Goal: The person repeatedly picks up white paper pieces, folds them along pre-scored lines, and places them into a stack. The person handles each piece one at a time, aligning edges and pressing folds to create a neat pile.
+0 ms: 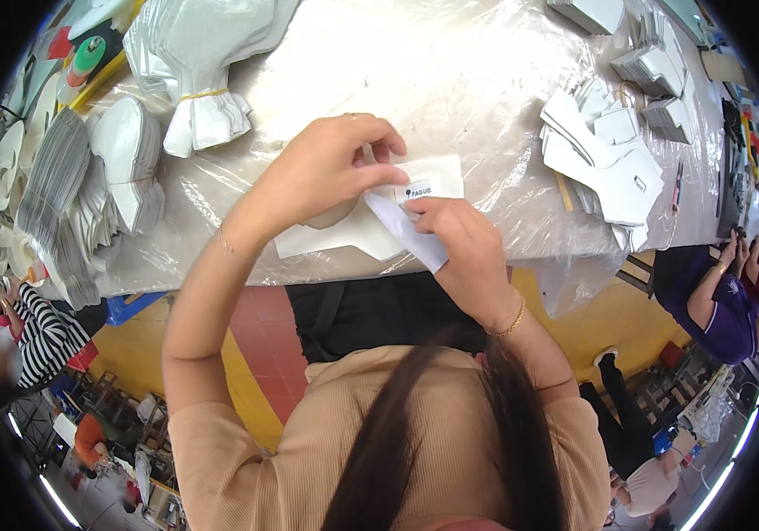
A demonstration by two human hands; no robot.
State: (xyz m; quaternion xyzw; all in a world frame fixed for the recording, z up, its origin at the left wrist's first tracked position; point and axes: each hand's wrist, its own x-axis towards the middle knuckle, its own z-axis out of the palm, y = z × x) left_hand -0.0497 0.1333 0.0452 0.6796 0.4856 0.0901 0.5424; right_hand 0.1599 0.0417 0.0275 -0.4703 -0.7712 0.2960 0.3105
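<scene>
A small white label (pixel 418 189) with a dark printed mark lies between my hands, over a white cut piece (pixel 444 172). My left hand (pixel 339 168) reaches over from the left with curled fingers, its thumb tip at the label's upper left edge. Whatever lies under its palm is hidden. My right hand (pixel 466 250) is closed on a pale, lilac-tinted paper strip (pixel 397 225), its index fingertip touching the label's lower edge. Another white flat piece (pixel 344 241) rests under my hands near the table's front edge.
Plastic film covers the table (pixel 326 80). Banded stacks of white cut pieces (pixel 207 111) stand at the left, beside a green-topped bottle (pixel 89 55). More white pieces (pixel 609 164) are piled at the right, near a pen (pixel 678 186). Other people work on both sides.
</scene>
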